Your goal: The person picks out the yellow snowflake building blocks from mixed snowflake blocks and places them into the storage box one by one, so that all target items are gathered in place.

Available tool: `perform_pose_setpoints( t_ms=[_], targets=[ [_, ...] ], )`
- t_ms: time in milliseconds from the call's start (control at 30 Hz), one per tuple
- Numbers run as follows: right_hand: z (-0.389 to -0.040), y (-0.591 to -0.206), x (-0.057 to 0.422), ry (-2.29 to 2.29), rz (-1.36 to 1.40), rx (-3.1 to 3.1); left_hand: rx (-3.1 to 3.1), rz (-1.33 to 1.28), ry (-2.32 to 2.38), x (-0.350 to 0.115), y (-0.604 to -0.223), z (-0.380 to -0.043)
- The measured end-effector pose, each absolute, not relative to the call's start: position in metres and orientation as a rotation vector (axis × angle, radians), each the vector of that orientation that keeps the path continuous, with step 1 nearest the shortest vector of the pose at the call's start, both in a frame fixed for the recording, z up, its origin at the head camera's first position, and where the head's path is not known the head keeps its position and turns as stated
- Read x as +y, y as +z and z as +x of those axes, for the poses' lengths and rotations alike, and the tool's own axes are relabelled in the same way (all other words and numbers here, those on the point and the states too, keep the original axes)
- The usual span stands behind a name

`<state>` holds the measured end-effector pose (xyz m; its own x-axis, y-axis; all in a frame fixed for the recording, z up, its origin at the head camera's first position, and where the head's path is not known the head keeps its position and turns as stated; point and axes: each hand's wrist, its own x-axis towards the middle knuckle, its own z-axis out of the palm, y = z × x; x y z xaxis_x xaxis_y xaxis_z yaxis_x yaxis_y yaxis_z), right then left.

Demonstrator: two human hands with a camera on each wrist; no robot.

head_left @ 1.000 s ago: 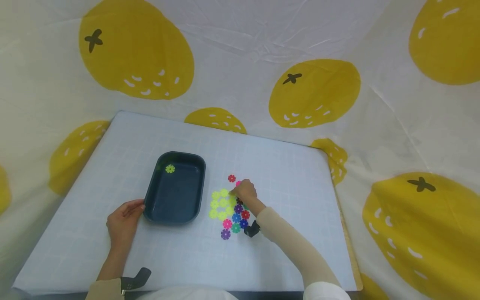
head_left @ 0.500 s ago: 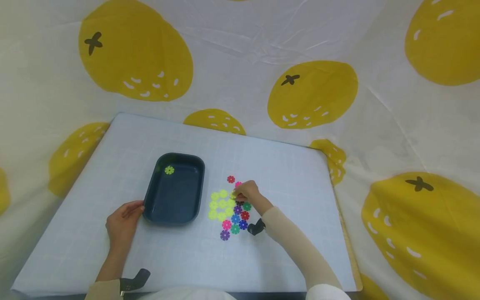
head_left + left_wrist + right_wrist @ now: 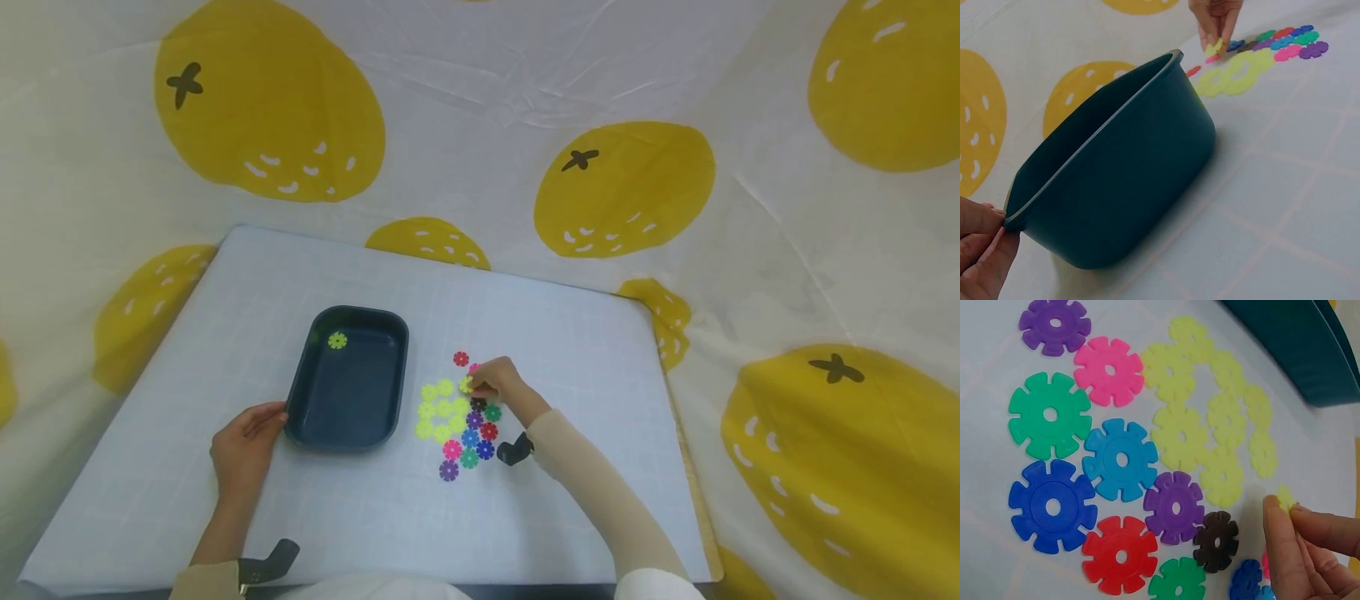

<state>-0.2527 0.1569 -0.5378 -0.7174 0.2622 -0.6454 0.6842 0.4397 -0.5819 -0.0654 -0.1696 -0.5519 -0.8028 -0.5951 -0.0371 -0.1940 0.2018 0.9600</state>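
My left hand [image 3: 243, 442] pinches the near left rim of a dark teal plastic tray [image 3: 347, 400]; in the left wrist view its thumb and fingers [image 3: 988, 256] meet at the tray's corner. One yellow snowflake disc [image 3: 337, 340] lies inside at the far left. To the right of the tray, my right hand [image 3: 501, 383] holds another yellow snowflake disc [image 3: 1285, 497] between thumb and fingertips, raised over the pile. Below and left of it lies a cluster of yellow discs [image 3: 1182, 434], some overlapping.
Beside the yellow cluster lie several other discs: purple [image 3: 1055, 325], pink [image 3: 1109, 370], green [image 3: 1050, 415], blue [image 3: 1052, 506], red [image 3: 1120, 555] and brown [image 3: 1216, 541]. A red disc [image 3: 461, 358] sits apart at the far side. A patterned curtain [image 3: 480, 108] hangs behind the cloth-covered table [image 3: 585, 333].
My right hand has picked a yellow disc from the upper right of the yellow cluster and lifted it slightly. The left hand stays on the tray rim.
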Motion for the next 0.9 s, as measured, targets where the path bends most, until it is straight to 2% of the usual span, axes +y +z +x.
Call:
perform_pose_setpoints(
  t_ms=[500,700,900],
  targets=[
    [-0.259,-0.521,0.146,-1.219,0.726,2.280,-2.164,0.774,-1.606,-0.174,-0.551,-0.062],
    [-0.268,-0.507,0.131,-1.229,0.669,2.265,-2.159,0.771,-1.610,-0.181,-0.551,-0.056],
    [-0.279,-0.483,0.140,-1.301,0.598,2.180,-2.101,0.708,-1.633,-0.170,-0.555,-0.065]
  ],
)
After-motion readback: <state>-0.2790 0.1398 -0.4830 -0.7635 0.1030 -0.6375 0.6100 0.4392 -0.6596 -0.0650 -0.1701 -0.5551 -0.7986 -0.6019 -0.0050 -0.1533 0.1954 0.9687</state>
